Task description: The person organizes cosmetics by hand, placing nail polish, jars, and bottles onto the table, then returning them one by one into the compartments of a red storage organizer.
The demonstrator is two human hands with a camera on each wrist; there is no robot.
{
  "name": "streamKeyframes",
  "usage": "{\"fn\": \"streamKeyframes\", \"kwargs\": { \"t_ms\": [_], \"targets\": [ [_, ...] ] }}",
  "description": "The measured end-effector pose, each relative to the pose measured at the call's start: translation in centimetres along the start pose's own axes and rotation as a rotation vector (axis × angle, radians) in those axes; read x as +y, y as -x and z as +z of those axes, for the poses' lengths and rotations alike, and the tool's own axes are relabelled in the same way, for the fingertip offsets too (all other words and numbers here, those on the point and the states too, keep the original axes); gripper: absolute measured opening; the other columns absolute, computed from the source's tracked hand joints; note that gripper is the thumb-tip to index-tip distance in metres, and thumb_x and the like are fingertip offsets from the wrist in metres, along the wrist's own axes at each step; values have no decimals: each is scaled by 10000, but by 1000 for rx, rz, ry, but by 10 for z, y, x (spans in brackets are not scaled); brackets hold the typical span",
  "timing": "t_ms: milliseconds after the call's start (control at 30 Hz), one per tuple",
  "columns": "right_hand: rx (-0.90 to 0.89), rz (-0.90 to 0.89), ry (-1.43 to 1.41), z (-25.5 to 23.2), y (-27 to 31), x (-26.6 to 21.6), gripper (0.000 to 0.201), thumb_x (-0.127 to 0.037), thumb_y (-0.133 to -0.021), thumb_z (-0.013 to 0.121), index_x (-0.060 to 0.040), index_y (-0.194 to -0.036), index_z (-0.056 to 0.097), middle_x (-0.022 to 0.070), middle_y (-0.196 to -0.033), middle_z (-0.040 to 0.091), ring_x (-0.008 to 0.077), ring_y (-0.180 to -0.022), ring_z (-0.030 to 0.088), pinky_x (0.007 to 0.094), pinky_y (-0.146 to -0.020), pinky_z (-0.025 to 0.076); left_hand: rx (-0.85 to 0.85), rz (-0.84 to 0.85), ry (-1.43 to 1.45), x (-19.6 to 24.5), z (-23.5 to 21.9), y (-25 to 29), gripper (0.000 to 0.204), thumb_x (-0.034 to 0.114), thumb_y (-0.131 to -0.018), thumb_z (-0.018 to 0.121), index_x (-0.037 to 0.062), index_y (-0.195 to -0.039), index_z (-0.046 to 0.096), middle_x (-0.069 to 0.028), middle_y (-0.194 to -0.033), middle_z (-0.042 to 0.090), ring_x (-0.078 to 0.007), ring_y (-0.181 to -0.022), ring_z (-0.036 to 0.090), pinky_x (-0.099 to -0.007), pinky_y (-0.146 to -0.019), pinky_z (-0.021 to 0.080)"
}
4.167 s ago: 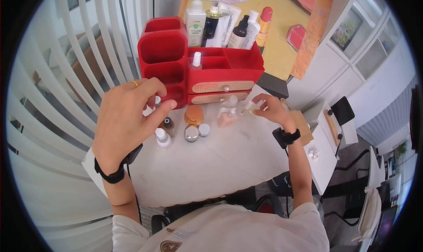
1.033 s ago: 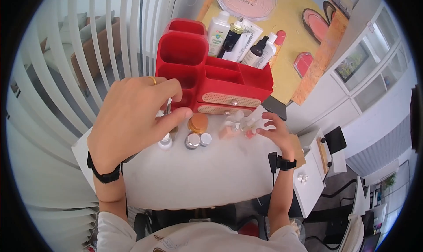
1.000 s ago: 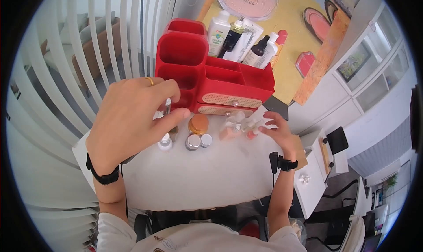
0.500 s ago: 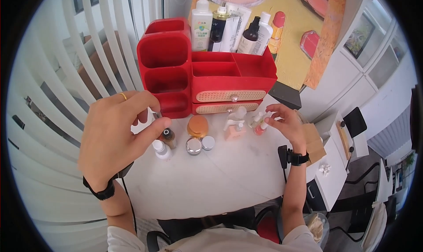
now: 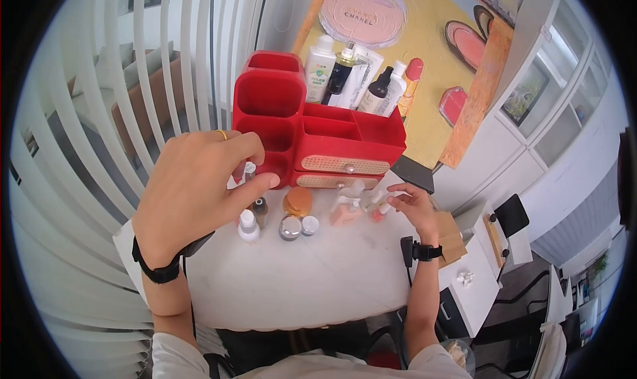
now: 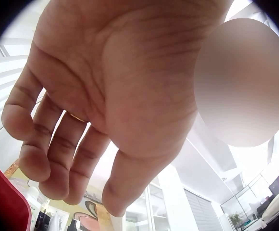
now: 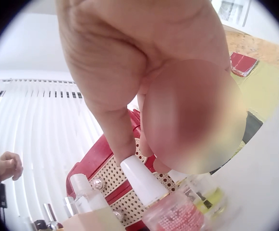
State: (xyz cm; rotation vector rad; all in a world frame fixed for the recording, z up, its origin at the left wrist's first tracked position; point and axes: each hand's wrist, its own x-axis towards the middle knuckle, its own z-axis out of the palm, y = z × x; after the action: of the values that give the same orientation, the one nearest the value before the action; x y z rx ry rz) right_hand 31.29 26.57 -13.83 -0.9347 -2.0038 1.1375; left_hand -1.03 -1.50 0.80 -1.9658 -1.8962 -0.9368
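Note:
My left hand [image 5: 189, 193] hovers at the left, fingers relaxed, its palm bare in the left wrist view. Under and beside it stand a small white bottle [image 5: 249, 228], a dark brown bottle [image 5: 261, 208] and a silver-topped bottle [image 5: 249, 171]. At the right, my right hand [image 5: 417, 210] has its thumb right at the white cap of a pink nail polish bottle [image 7: 173, 214], fingers loosely bent beside it. A clear bottle with yellow liquid [image 7: 214, 199] stands close by. Left of these is a pale pink bottle [image 5: 346, 212].
A red organizer [image 5: 338, 147] with two drawers stands at the back, tall bottles and tubes [image 5: 361, 80] behind its compartments. An orange round container [image 5: 298, 202] and two silver-lidded jars [image 5: 290, 228] sit mid-table. A painted board [image 5: 424, 107] leans behind; a cardboard box [image 5: 452, 240] lies right.
Earlier, a white-capped nail polish bottle stood in the organizer; that compartment now lacks it, and the pink polish stands at my right hand. My left hand keeps hovering. The head view has shifted.

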Motion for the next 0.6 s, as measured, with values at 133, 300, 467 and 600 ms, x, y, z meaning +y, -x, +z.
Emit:
{"fn": "streamKeyframes", "kwargs": {
  "t_ms": [133, 300, 467, 600],
  "targets": [
    [0, 1, -61, 0, -1, 0, 236, -73, -858, 749, -13, -1076, 681, 23, -977, 693, 39, -725, 605, 211, -613, 463, -15, 9, -13, 4, -4, 0, 230, 258, -790, 764, 68, -816, 637, -56, -626, 598, -192, -575, 605, -318, -539, 454],
    [26, 31, -84, -1, -2, 2, 211, -68, -873, 724, -17, -1074, 681, 46, -1086, 691, 65, -766, 612, 237, -651, 473, -6, 20, -13, 4, -7, 2, 232, 266, -793, 762, 71, -813, 638, -54, -621, 593, -194, -574, 604, -322, -534, 447],
    [7, -34, -58, -1, 0, 6, 213, -69, -871, 732, -13, -1069, 680, 21, -992, 696, 37, -713, 603, 211, -600, 455, 64, 34, -3, 3, -6, 6, 229, 268, -795, 758, 74, -802, 635, -55, -619, 593, -204, -566, 602, -323, -526, 439],
    [-13, -32, -37, -1, -1, 6, 204, -65, -872, 728, -13, -1064, 682, 22, -977, 697, 37, -708, 602, 209, -594, 453, 75, 82, 1, 1, -1, 6, 221, 261, -795, 757, 77, -801, 633, -57, -612, 595, -213, -554, 604, -321, -520, 435]
  ]
}}
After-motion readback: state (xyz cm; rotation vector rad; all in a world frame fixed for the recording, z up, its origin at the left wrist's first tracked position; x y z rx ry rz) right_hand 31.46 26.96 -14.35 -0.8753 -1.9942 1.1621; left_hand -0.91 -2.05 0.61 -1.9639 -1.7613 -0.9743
